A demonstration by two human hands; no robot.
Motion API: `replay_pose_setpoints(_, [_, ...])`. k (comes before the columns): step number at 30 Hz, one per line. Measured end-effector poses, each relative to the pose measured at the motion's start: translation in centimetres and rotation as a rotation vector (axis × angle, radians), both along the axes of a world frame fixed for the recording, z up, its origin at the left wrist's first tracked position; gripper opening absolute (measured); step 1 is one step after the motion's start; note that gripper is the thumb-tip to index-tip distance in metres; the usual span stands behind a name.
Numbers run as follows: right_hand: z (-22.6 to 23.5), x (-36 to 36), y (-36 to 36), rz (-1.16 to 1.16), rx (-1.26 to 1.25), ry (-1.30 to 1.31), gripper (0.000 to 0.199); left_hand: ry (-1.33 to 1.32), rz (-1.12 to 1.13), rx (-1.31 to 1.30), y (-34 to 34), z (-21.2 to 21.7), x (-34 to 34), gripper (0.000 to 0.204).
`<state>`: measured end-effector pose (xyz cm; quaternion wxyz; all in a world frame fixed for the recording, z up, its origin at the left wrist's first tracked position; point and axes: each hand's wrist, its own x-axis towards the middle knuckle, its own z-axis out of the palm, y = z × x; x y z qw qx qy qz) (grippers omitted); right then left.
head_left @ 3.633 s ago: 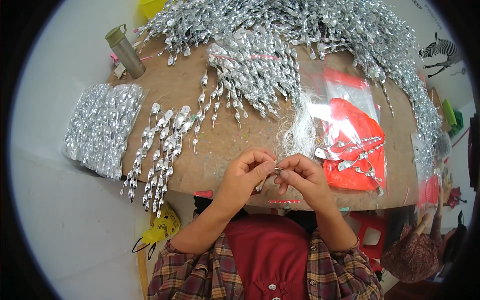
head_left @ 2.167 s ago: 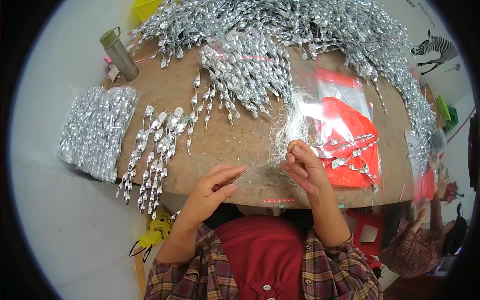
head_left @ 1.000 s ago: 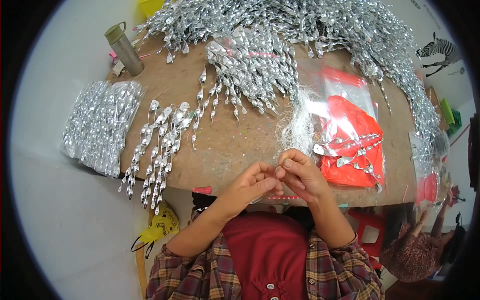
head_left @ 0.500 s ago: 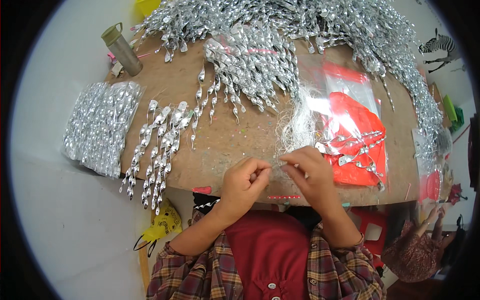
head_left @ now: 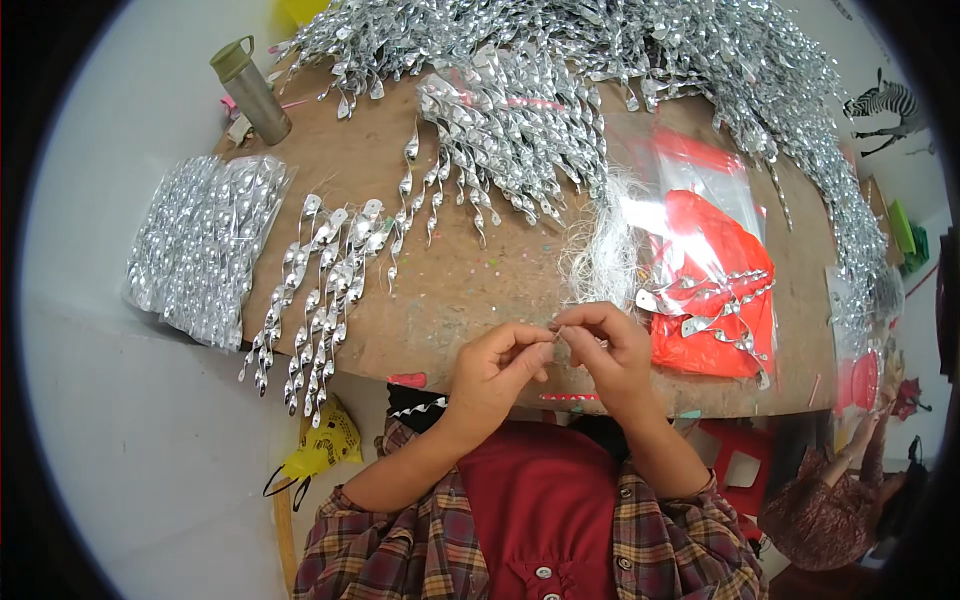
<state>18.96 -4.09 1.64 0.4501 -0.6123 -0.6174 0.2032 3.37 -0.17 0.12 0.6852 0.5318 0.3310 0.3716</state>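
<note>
Head view: left hand [head_left: 492, 372] and right hand [head_left: 612, 352] close together at the near edge of the brown tabletop [head_left: 470, 280], fingertips pressed on something tiny between them, maybe a thin thread, too small to tell. Held up near the body, likely for a close look. Just past the right hand, a fluffy bunch of clear thread [head_left: 600, 250], easy to reach. Right of it, a red plastic bag [head_left: 715, 280] with shiny twists on top. Past the left hand, a row of silver spiral charms [head_left: 320, 290], laid flat. Farther back, a big silver pile [head_left: 560, 60] and a green bottle [head_left: 250, 88]. Pale floor [head_left: 130, 420] around.
</note>
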Motion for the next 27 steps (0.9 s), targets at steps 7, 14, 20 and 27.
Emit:
replay_pose_setpoints(7, [0.4,0.1,0.3,0.175,-0.293,0.929,0.006,-0.103,0.0,-0.183,0.0,0.2,-0.3,0.017])
replay_pose_setpoints(14, [-0.1,0.6,0.1,0.169,-0.296,0.859,0.006,-0.15,0.01,-0.228,0.1,0.5,-0.1,0.013])
replay_pose_setpoints(20, [0.0,0.8,-0.1,0.163,-0.289,0.849,0.006,-0.141,-0.001,-0.266,0.0,0.6,0.2,0.013])
replay_pose_setpoints(27, [-0.1,1.0,-0.4,0.186,-0.344,0.866,0.007,-0.178,-0.012,-0.296,0.1,0.0,0.3,0.014])
